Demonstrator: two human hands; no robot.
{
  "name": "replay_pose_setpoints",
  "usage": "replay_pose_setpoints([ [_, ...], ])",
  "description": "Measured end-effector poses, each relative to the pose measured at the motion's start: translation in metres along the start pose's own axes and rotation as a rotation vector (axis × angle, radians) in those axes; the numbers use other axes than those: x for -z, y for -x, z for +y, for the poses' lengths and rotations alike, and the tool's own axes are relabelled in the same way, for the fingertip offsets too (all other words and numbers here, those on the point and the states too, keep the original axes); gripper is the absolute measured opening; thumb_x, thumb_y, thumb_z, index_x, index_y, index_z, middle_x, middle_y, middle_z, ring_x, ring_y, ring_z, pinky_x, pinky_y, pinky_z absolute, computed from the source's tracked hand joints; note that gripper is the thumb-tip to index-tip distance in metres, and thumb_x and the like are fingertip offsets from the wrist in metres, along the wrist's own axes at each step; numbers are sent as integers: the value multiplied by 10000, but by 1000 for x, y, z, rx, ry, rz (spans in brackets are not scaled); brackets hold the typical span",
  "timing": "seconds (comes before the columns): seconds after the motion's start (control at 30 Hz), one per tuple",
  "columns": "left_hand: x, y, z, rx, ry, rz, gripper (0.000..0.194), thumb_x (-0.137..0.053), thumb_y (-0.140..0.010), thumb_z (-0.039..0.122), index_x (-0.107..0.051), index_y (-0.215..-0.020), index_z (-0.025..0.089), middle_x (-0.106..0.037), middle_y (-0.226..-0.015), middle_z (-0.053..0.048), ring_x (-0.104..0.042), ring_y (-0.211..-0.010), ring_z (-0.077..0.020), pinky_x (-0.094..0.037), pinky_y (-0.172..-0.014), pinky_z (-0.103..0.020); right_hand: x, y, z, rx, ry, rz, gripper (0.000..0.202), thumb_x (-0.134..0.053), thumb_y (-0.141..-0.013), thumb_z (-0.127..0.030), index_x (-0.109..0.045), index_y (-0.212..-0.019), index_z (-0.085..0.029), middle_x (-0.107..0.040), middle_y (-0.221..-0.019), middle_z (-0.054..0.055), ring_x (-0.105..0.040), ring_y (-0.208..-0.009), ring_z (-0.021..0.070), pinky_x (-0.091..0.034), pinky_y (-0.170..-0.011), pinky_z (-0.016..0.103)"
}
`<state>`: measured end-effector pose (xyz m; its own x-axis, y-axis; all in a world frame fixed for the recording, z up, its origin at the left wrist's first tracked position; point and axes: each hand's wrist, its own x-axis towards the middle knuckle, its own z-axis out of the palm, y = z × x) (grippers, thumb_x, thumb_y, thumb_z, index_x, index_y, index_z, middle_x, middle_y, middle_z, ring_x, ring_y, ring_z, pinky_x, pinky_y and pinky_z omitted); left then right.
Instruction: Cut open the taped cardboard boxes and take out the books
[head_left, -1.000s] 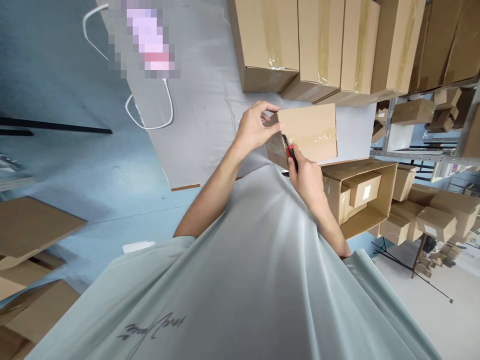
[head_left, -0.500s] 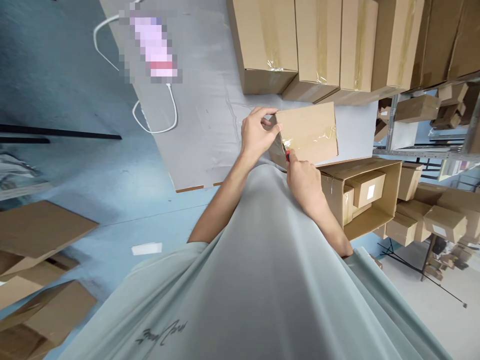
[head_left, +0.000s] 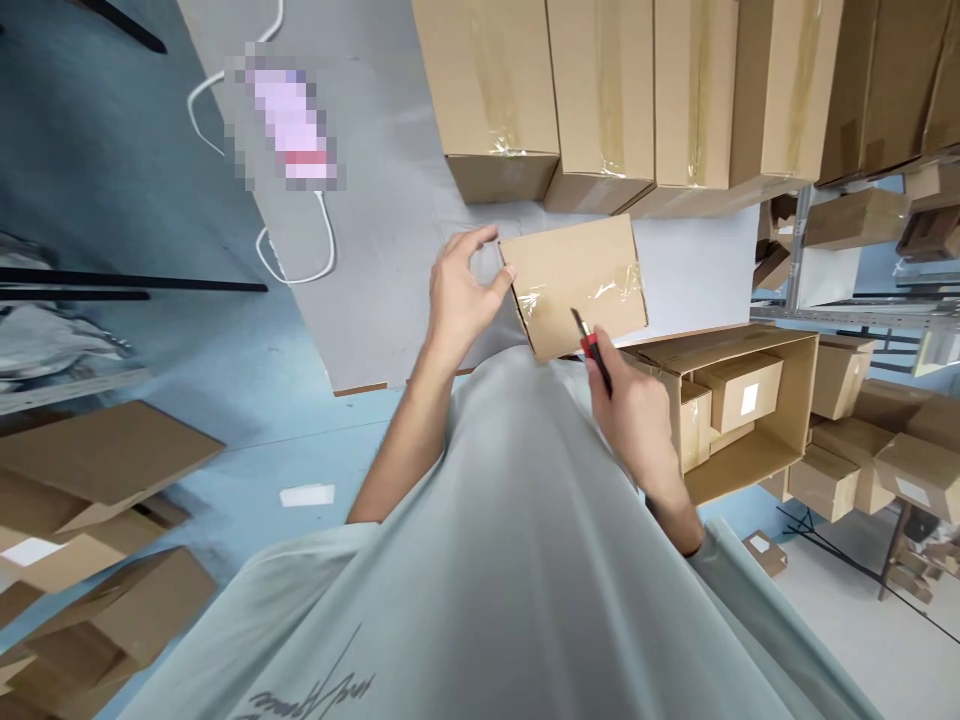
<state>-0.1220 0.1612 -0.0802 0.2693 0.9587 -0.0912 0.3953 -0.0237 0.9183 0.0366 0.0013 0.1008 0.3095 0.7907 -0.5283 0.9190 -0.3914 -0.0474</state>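
Utility knife (head_left: 592,350), clenched in right hand (head_left: 636,410), withdrawn from taped carton (head_left: 570,275)'s nine-o'clock edge toward five; cut apparently paused. Left hand (head_left: 459,295) unclosed, thumb at ten.

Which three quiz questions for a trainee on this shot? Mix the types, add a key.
1. What tool does the right hand hold?
2. True or false: smaller boxes sit inside the open box at the right of the picture.
3. Where is the left hand?
a) inside the open box
b) at the small carton, by its left end as pictured
c) on the white cable

Key
1: a red-and-black cutter, with its blade out
2: true
3: b
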Motion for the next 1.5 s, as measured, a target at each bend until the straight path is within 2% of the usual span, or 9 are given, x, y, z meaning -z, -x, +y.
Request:
replay_pose_setpoints([
  [0.1, -25, 6, 35, -127, -95, 6, 584, -807, -978, 408, -678, -1546, 358, -643, -1676, -74, -512, -1648, -397, -376, -1416, -628, -2, -16, 56, -63, -166, 131, 588, -383, -1212, -382, -521, -1760, -220, -892, -1108, 117, -827, -872, 277, -573, -798, 312],
  [0.23, -86, 14, 77, -316, -191, -188, 455, -656, -1088, 423, -682, -1539, 368, -631, -1710, -40, -423, -1728, -378, -256, -1462, -706, -13, -43, 112, -131, -298, 138, 628, -394, -1173, -387, -512, -1752, -173, -898, -1132, 138, -838, -903, 309, -607, -837, 363],
  [0.33, -120, 15, 86, -360, -274, -278, 412, -476, -1169, 419, -709, -1498, 332, -632, -1722, -23, -398, -1751, -321, -199, -1495, -683, -18, -56, 133, -90, -351, 142, 642, -397, -1152, -366, -485, -1760, -181, -885, -1264, 146, -850, -1006, 322, -637, -900, 402],
  [0.4, -130, 14, 83, -356, -312, -300, 429, -422, -1188, 404, -722, -1483, 319, -622, -1736, -20, -390, -1757, -299, -192, -1506, -659, -18, -64, 138, -50, -362, 138, 636, -377, -1161, -366, -474, -1768, -203, -873, -1326, 137, -852, -1064, 315, -646, -941, 406],
  [0.63, -127, 13, 73, -343, -323, -289, 411, -614, -1146, 463, -714, -1535, 375, -660, -1698, -68, -435, -1731, -360, -240, -1460, -729, -10, -93, 130, 60, -359, 69, 634, -341, -1187, -345, -435, -1801, -222, -766, -1573, 120, -822, -1231, 293, -643, -1006, 367],
  [0.9, -126, 14, 73, -339, -317, -284, 401, -584, -1159, 479, -719, -1526, 389, -680, -1673, -78, -463, -1715, -355, -266, -1449, -742, -15, -100, 116, 26, -255, 17, 636, -337, -1199, -287, -384, -1831, -224, -817, -1413, 147, -821, -1125, 283, -626, -949, 346],
  [1.1, -124, 14, 73, -329, -242, -269, 418, -486, -1194, 426, -699, -1539, 326, -693, -1654, -98, -486, -1703, -340, -264, -1455, -737, -11, -91, 83, -115, -44, -38, 672, -373, -1214, -280, -261, -1874, -224, -798, -1296, 162, -813, -968, 242, -598, -838, 293],
  [1.27, -122, 14, 72, -339, -197, -280, 432, -460, -1194, 364, -670, -1568, 312, -686, -1665, -88, -484, -1706, -325, -254, -1465, -727, -9, -84, 66, -179, -6, -35, 691, -370, -1204, -273, -231, -1878, -218, -793, -1255, 158, -799, -938, 233, -586, -803, 278],
  [1.5, -129, 16, 62, -355, -135, -276, 450, -434, -1200, 387, -633, -1604, 382, -648, -1705, -58, -442, -1731, -294, -229, -1486, -691, -2, -80, 52, -252, 52, -34, 691, -361, -1190, -229, -268, -1875, -243, -773, -1247, 171, -801, -931, 245, -597, -811, 302],
])
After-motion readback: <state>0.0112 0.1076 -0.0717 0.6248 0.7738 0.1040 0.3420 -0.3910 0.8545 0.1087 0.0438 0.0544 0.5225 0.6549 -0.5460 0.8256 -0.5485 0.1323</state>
